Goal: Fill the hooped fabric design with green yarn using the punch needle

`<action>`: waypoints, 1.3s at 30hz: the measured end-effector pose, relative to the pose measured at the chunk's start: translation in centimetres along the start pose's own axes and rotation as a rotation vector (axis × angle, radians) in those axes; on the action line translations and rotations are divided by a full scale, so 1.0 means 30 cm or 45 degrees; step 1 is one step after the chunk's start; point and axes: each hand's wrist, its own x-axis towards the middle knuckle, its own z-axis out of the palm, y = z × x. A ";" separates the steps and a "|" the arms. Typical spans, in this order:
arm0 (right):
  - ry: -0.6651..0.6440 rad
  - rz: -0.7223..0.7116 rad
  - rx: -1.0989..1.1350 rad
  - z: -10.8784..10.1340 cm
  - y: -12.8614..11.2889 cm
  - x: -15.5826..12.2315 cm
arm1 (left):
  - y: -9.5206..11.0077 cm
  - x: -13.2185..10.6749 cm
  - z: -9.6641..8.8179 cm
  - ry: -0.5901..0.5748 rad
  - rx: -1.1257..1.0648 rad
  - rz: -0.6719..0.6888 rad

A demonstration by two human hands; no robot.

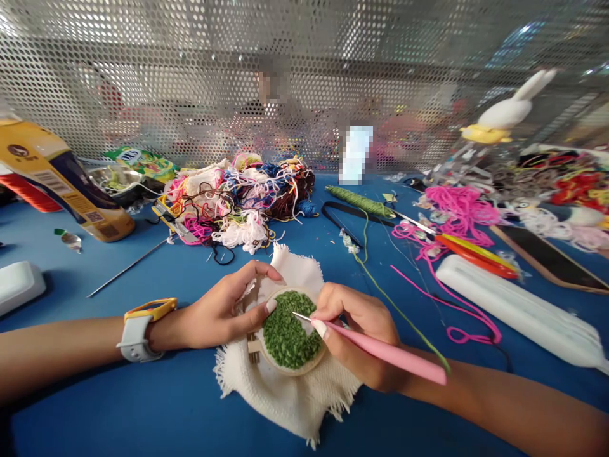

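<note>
My left hand (228, 308) grips the left edge of a small round embroidery hoop (290, 371), its thumb near the green loops. White fringed cloth (280, 406) is stretched in the hoop and spreads beyond it. Dense green yarn loops (290, 343) fill most of the ring, with a pale bare patch near the middle. Closed round a pink-handled punch needle (390, 352), my right hand (359, 330) holds its metal tip at that patch. Green yarn (404, 311) runs from the handle's back end to a green yarn bundle (361, 202) farther back.
A heap of mixed yarn (242, 197) lies at the back, beside a long metal needle (128, 268). A yellow bottle (71, 184) stands left. Rightward are pink yarn (461, 212), scissors (476, 254), a white case (518, 311) and a phone (552, 254). Perforated metal (190, 89) borders the blue table.
</note>
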 end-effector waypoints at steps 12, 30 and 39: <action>-0.054 0.047 -0.246 -0.011 -0.027 0.012 | -0.001 -0.004 -0.003 0.034 0.098 0.081; -0.103 0.295 -0.193 0.002 -0.057 0.018 | -0.014 -0.003 -0.019 -0.006 0.402 0.203; -0.072 0.244 -0.180 0.007 -0.050 0.019 | -0.013 -0.001 -0.020 -0.005 0.383 0.196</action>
